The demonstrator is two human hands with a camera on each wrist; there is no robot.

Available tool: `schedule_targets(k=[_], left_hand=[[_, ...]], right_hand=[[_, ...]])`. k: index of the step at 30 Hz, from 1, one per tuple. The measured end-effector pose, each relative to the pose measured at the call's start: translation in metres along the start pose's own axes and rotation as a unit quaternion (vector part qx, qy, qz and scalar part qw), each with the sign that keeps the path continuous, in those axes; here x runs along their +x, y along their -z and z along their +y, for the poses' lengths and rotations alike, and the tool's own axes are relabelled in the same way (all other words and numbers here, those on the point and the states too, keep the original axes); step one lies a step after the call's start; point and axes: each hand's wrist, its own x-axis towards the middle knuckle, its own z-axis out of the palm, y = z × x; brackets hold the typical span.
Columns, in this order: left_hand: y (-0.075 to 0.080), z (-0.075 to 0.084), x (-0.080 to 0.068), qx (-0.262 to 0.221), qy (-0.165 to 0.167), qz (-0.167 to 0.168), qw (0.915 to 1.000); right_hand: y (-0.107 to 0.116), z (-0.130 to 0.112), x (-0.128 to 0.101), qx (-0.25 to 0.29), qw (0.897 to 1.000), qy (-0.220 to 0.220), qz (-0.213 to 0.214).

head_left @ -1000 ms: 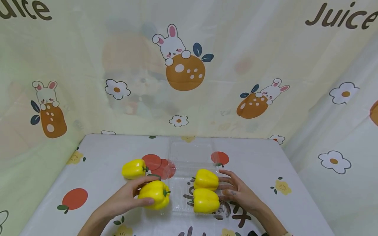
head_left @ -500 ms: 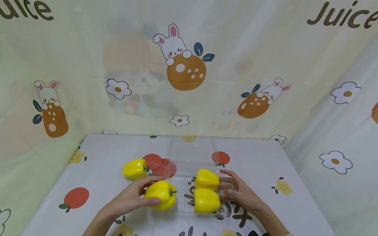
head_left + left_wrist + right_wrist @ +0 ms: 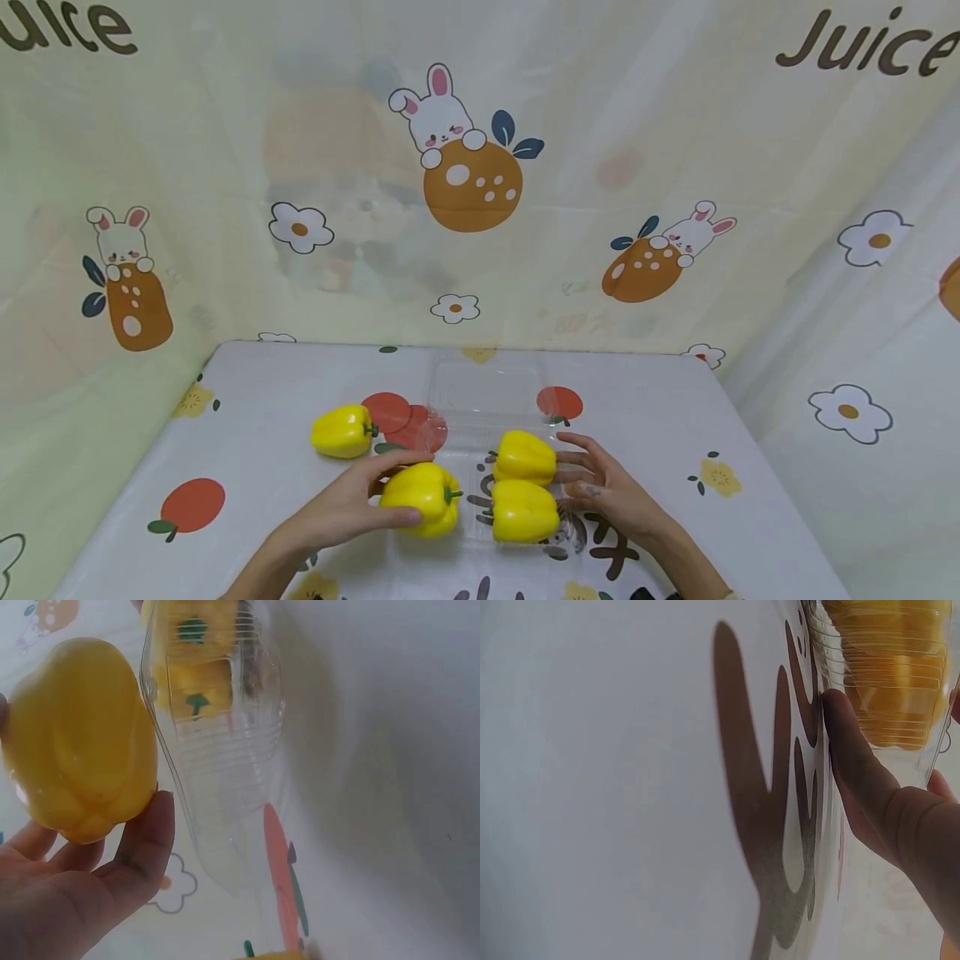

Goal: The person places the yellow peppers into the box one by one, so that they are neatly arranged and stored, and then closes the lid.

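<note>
My left hand (image 3: 352,500) grips a yellow bell pepper (image 3: 423,498), thumb on the near side and fingers behind it. In the head view this pepper overlaps the left edge of a clear plastic clamshell box (image 3: 468,533), whose lid (image 3: 487,383) lies folded back. Two more yellow peppers, a rear one (image 3: 525,457) and a front one (image 3: 525,511), lie side by side in the right part of the box, stems to the left. Spread fingers of my right hand (image 3: 611,492) rest at the box's right wall (image 3: 900,675), the thumb low by the table.
Another yellow pepper (image 3: 343,432) lies on the table, left of the box and behind my left hand. The printed tablecloth (image 3: 637,400) meets a curtain (image 3: 360,283) at the back and sides. A small dark object (image 3: 643,593) shows at the front edge.
My left hand has carried its pepper rightward, from left of the box to over its left edge. My right hand and the two peppers inside have stayed in place.
</note>
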Motion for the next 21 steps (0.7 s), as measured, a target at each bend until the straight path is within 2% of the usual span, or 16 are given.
schedule_targets(k=[10,21], left_hand=[[-0.008,0.003,0.007,0.010,0.008,-0.003,0.9999],[-0.013,0.005,0.011,0.013,-0.014,-0.016,0.9997]], right_hand=[[0.001,0.000,0.001,0.001,1.000,0.006,-0.008],[0.000,-0.001,0.000,0.001,1.000,0.003,-0.004]])
